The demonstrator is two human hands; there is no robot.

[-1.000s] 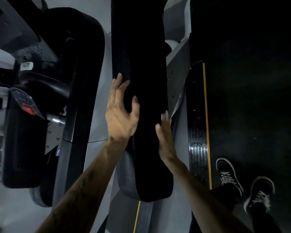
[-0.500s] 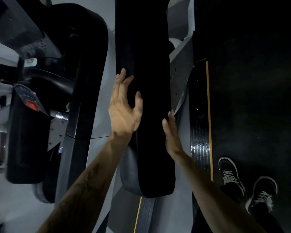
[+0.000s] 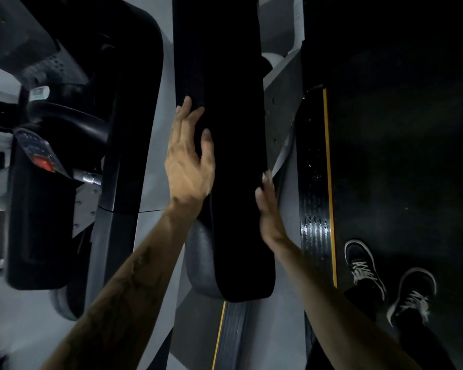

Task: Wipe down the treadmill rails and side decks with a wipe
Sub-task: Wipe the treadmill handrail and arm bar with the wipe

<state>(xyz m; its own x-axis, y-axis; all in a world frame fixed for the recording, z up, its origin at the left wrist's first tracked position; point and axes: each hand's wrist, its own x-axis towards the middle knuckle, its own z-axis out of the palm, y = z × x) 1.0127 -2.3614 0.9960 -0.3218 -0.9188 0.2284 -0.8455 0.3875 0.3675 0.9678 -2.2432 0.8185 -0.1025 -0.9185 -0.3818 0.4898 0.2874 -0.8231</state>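
A broad black treadmill rail point(image 3: 225, 145) runs down the middle of the head view. My left hand point(image 3: 189, 158) lies against its left side, fingers straight, thumb on the top face. My right hand point(image 3: 269, 206) presses flat against the rail's right edge, fingers straight. No wipe shows in either hand; the palms are hidden. The side deck point(image 3: 314, 182), black and ribbed with a yellow stripe, lies right of the rail beside the dark belt point(image 3: 401, 129).
A neighbouring machine point(image 3: 64, 166) with a red button on its console stands at the left. Grey floor point(image 3: 155, 231) shows between the machines. My two feet in black shoes point(image 3: 366, 268) stand on the belt at lower right. A second yellow-edged deck point(image 3: 233, 335) lies below the rail's end.
Both hands have slid a little forward along the rail, and the view has shifted slightly with them. Their pose on the rail is the same.
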